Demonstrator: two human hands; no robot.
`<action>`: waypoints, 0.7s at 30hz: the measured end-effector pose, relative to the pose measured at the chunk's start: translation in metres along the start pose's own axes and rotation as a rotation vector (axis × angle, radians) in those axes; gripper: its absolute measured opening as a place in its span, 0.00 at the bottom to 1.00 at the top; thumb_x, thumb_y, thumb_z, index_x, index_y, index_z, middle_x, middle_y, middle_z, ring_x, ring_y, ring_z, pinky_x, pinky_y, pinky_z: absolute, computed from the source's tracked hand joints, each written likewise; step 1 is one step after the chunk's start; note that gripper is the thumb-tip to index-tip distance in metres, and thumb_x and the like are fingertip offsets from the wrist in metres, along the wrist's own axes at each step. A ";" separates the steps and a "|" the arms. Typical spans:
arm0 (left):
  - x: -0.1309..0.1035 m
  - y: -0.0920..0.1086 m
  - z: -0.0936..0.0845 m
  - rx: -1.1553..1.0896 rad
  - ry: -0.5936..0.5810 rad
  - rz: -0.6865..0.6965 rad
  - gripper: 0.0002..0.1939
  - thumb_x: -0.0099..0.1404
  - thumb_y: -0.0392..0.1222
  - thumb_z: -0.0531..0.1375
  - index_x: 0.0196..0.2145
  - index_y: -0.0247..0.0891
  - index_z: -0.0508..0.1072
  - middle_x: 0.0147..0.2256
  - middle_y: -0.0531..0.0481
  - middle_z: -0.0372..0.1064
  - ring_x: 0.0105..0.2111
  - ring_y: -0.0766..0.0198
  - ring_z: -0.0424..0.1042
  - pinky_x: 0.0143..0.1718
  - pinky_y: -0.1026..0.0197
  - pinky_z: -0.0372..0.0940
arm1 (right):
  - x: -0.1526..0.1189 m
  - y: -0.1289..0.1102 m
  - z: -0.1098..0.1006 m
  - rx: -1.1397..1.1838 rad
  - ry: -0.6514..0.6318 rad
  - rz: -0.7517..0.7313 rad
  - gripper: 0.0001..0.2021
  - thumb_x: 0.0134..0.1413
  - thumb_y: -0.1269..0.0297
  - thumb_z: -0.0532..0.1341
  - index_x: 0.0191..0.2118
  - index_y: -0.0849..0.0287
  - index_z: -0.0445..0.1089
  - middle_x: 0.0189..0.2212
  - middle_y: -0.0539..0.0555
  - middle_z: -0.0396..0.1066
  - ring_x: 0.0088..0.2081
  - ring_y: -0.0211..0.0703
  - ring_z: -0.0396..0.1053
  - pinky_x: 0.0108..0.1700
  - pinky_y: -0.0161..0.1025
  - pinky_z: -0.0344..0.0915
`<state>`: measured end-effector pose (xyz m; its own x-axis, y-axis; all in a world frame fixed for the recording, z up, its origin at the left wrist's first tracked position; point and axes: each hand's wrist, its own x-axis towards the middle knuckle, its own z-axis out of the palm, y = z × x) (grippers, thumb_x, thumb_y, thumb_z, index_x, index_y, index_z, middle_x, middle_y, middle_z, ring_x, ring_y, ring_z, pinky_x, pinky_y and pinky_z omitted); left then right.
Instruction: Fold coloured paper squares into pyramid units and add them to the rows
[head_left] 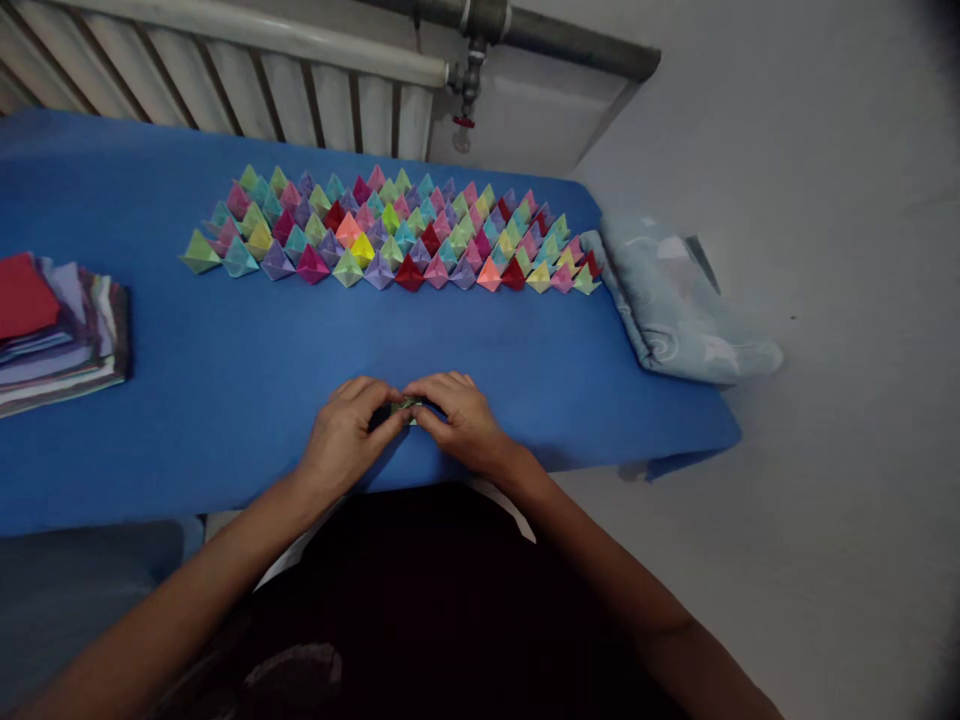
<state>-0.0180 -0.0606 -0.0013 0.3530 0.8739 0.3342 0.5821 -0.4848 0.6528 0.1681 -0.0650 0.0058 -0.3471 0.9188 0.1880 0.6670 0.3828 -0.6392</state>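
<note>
A: ok so what are those hands doing?

B: The left hand (345, 430) and right hand (461, 420) are both pinching a little piece of greenish paper (409, 408), thumbs and forefingers clamping down on it. It's sitting between them, near the front edge of the blue table (247, 420). Fingers are covering most of it, so I can't tell its shape.

A: and the colorful stuff further back?

B: Rows of paper boats (391, 220), they're standing close together. A stack of colored sheets (67, 330) is lying off to the left, red on top, and a folded blanket (675, 310) is resting at the right end. There's a radiator (300, 40) running along behind.
</note>
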 end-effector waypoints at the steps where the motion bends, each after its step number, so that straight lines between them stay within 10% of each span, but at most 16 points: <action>1: 0.000 -0.001 0.001 0.011 0.001 0.008 0.07 0.68 0.44 0.60 0.37 0.39 0.76 0.33 0.50 0.74 0.36 0.60 0.73 0.40 0.56 0.67 | 0.002 0.001 0.000 -0.020 -0.018 -0.012 0.08 0.61 0.70 0.61 0.44 0.55 0.74 0.41 0.51 0.78 0.43 0.42 0.70 0.49 0.42 0.57; 21: -0.004 -0.005 -0.009 -0.137 -0.001 -0.065 0.07 0.66 0.44 0.60 0.35 0.42 0.77 0.35 0.52 0.76 0.37 0.62 0.75 0.42 0.58 0.69 | -0.012 0.002 0.000 -0.099 0.044 -0.057 0.09 0.66 0.65 0.57 0.40 0.55 0.75 0.35 0.52 0.77 0.38 0.41 0.70 0.46 0.41 0.58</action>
<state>-0.0290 -0.0616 0.0007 0.3182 0.9034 0.2873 0.4988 -0.4173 0.7597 0.1737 -0.0753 0.0028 -0.3581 0.8980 0.2557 0.7096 0.4398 -0.5505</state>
